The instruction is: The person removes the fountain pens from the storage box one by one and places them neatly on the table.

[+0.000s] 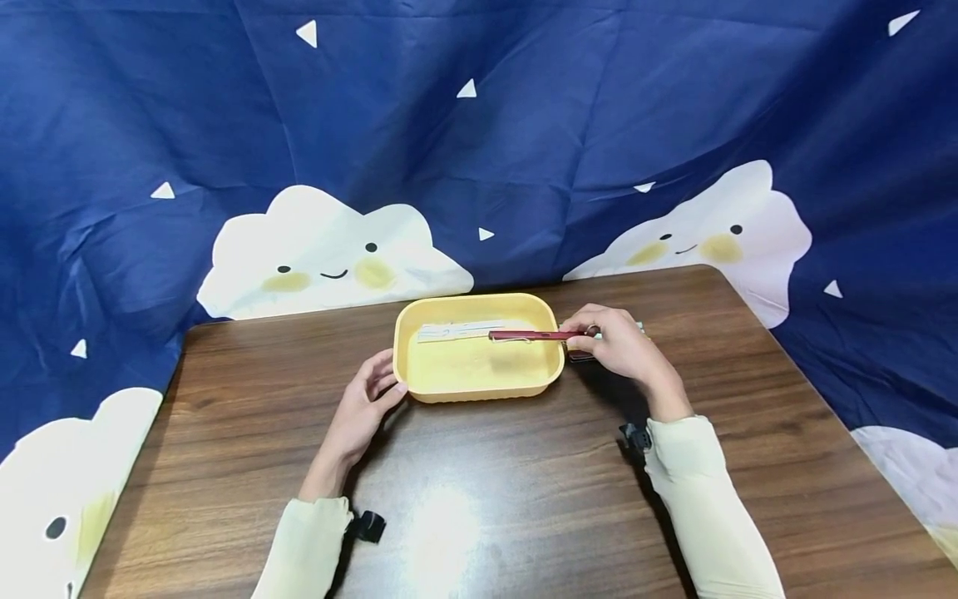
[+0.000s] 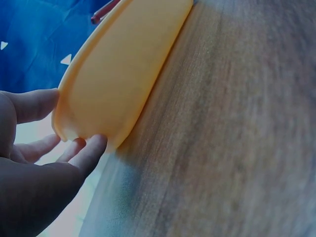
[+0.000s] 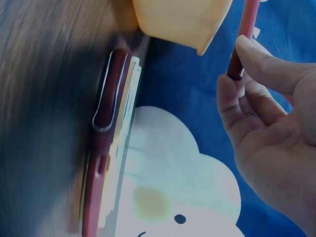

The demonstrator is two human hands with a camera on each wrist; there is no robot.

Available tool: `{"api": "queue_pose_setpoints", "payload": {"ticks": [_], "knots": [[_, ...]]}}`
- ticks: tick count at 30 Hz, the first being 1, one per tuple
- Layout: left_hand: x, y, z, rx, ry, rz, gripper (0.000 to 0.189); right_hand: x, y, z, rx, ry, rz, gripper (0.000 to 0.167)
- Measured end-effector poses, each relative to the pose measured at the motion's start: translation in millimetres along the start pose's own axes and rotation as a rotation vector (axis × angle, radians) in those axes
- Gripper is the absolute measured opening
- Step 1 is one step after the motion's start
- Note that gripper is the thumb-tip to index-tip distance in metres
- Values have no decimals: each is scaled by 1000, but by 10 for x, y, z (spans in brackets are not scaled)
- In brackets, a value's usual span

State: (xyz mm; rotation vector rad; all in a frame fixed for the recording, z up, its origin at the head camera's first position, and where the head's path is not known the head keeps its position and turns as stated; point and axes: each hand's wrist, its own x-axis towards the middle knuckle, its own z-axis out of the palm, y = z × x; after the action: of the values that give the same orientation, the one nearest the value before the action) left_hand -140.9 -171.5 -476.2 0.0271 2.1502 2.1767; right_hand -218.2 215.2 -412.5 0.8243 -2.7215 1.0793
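Red pen (image 1: 524, 336) pinched in right hand (image 1: 615, 341) above tray (image 1: 479, 395).
Left hand (image 1: 367, 406) grips tray's 8 o'clock corner; pale strips (image 1: 447, 334) inside; second pen (image 3: 102, 140) outside, 3 o'clock.

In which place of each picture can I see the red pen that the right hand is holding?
Head: just right of and below centre, the red pen extends from the right hand over the yellow tray.
Left wrist: at the top edge, left of centre, only one end shows beyond the rim.
Right wrist: top right, pinched; do not confuse it with the second red pen at left.
Shared landmark: the yellow tray.
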Motion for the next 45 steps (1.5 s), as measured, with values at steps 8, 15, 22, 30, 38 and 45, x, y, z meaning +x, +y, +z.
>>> {"api": "queue_pose_setpoints", "payload": {"ticks": [8,15,22,30,38,45], "knots": [[12,3,-12,8,-2,-5,58,-112,66,-113,-14,30,2,15],[24,9,-18,-3,0,-5,58,-215,129,-208,-80,43,-5,16],[23,13,-25,6,2,-10,58,-290,164,-292,-113,50,-11,17],[15,14,-16,2,-2,-10,58,-347,203,-342,-139,56,-3,18],[9,11,-3,-11,-1,-9,58,-430,233,-383,-138,81,4,17],[11,8,-6,-6,-6,-12,58,-479,288,-367,-106,88,23,18]]}}
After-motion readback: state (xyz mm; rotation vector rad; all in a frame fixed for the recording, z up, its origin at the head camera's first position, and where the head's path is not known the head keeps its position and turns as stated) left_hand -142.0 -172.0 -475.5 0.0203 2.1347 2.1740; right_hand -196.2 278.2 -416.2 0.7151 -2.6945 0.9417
